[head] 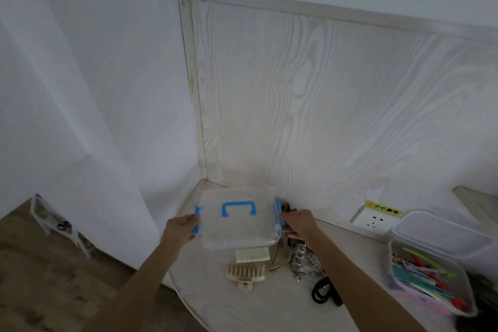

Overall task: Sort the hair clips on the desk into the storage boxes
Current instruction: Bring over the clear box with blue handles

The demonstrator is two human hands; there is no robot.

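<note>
A clear storage box (pixel 238 226) with a blue handle and blue side latches sits at the desk's far left corner. My left hand (pixel 180 229) grips its left latch and my right hand (pixel 296 224) grips its right latch. In front of the box lie a cream comb-like clip (pixel 252 255) and a beige claw clip (pixel 245 275). To their right are a gold curved clip (pixel 280 259), several clear clips (pixel 303 261) and black clips (pixel 324 291). A second clear box (pixel 428 275) at the right, its lid ajar, holds several coloured flat clips.
The pale wood desk (pixel 269 310) meets a wood-grain wall panel (pixel 336 116). A wall socket (pixel 373 219) with a yellow label sits low on the panel. Left of the desk is a white wall, brown floor and a low rack (pixel 62 224).
</note>
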